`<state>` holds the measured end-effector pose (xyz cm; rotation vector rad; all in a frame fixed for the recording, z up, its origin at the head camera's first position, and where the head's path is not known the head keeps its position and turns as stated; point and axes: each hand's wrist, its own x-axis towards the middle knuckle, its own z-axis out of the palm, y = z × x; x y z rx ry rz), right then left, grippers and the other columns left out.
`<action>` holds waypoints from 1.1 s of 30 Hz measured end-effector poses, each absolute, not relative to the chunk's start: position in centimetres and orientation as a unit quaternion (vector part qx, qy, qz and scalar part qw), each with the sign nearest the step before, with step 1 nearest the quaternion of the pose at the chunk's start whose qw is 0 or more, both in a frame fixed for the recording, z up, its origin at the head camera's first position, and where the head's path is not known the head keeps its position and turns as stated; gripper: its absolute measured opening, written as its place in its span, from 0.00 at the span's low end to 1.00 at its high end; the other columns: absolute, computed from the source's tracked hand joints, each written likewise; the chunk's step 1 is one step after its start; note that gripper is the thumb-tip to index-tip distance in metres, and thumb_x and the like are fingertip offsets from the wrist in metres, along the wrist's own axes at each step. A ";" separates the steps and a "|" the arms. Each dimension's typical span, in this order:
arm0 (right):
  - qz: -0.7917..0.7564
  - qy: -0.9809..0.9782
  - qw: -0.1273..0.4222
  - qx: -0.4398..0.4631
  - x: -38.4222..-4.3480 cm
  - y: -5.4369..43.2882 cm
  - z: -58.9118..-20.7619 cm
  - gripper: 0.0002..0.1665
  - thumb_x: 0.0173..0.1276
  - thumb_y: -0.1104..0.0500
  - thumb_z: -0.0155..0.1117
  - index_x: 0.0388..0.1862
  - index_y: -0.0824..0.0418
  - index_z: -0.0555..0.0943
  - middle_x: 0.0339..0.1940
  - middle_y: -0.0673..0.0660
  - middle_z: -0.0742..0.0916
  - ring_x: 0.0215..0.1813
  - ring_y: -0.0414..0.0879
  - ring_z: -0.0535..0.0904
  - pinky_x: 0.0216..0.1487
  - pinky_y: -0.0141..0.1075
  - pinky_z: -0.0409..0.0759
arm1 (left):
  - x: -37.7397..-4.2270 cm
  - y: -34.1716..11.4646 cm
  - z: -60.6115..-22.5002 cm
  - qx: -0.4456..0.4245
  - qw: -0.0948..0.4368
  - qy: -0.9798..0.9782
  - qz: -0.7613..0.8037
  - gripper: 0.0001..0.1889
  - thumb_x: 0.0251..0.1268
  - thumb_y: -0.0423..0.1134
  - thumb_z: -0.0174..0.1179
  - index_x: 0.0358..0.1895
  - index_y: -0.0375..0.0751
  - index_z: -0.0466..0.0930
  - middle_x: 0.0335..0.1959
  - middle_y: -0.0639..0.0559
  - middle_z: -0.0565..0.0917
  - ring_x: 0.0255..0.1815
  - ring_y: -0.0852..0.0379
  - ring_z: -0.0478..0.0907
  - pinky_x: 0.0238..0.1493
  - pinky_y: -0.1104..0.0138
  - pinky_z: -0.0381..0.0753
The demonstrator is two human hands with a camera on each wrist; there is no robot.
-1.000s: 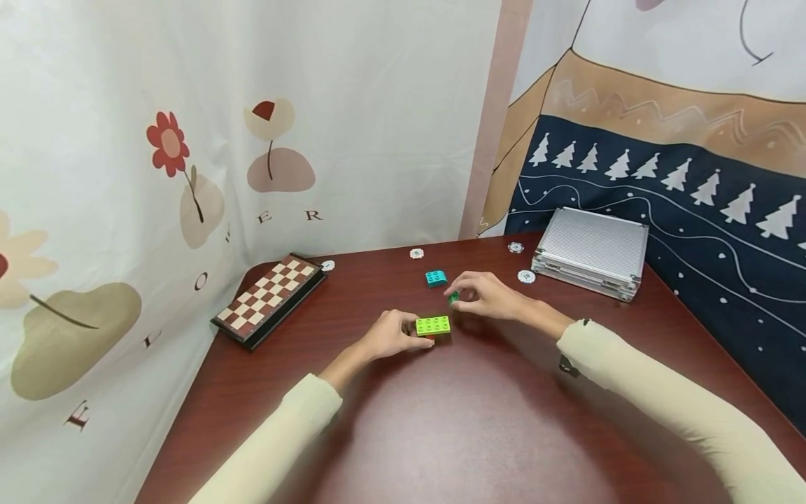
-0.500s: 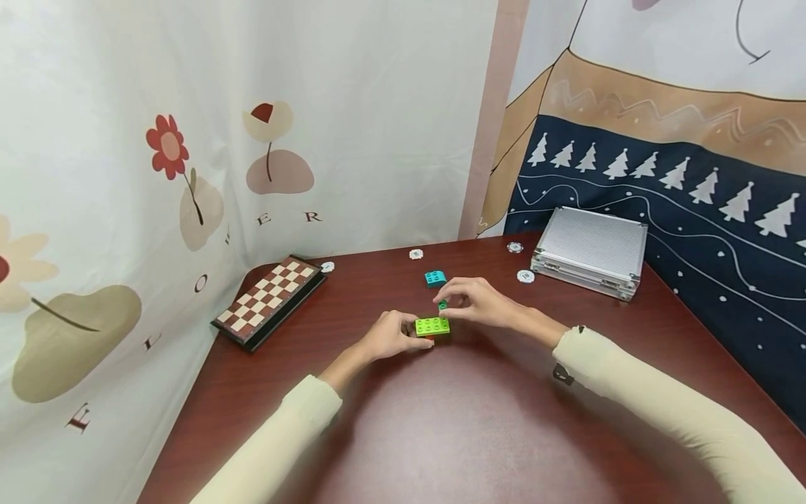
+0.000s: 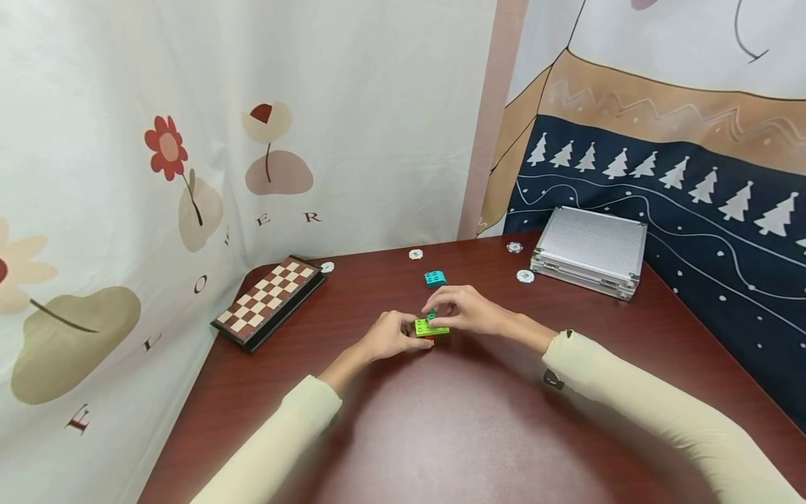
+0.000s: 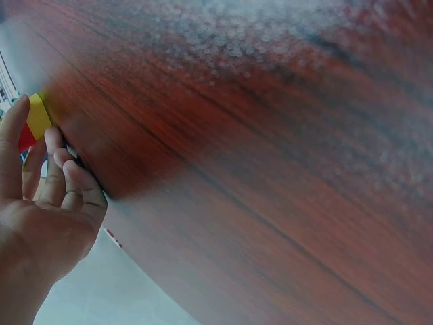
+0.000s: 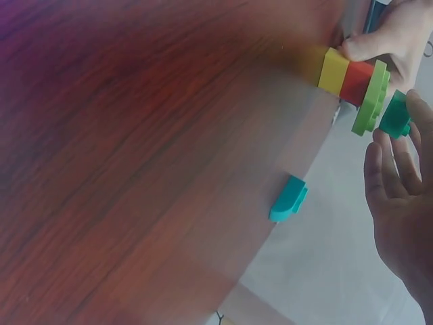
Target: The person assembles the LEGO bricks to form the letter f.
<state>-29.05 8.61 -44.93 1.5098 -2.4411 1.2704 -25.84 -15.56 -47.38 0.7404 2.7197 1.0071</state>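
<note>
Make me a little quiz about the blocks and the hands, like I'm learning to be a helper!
1. Which hand pinches the dark green block?
2. True or false: the turquoise block lies on the table, apart from the stack.
3. Fill in the blank, from the bottom up: the stack goes yellow, ____, lime green.

Key: 1. The right hand. 2. True. 3. Red.

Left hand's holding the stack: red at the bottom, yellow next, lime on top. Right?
Not quite: the right wrist view shows the yellow block at the bottom, then the red block. The lime block tops the stack the left hand holds, as you said.
</note>
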 end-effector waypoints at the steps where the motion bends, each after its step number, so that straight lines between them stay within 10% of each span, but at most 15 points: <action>1: 0.405 -0.777 0.002 0.483 -29.0 8.5 -45.0 0.17 0.65 0.62 0.78 0.52 0.65 0.88 0.49 0.53 0.88 0.44 0.44 0.86 0.45 0.35 0.86 | -25.8 -15.5 -47.3 0.247 0.074 0.906 0.336 0.12 0.60 0.50 0.77 0.33 0.49 0.86 0.20 0.62 0.82 0.21 0.66 0.75 0.25 0.70 0.74; 33: 0.375 -0.803 -0.020 0.463 -28.8 7.6 -45.1 0.16 0.67 0.59 0.77 0.52 0.60 0.88 0.47 0.51 0.90 0.44 0.45 0.86 0.45 0.33 0.86 | -25.9 -15.7 -47.5 0.250 0.080 0.903 0.339 0.11 0.61 0.51 0.76 0.37 0.51 0.87 0.21 0.62 0.83 0.22 0.65 0.77 0.26 0.70 0.76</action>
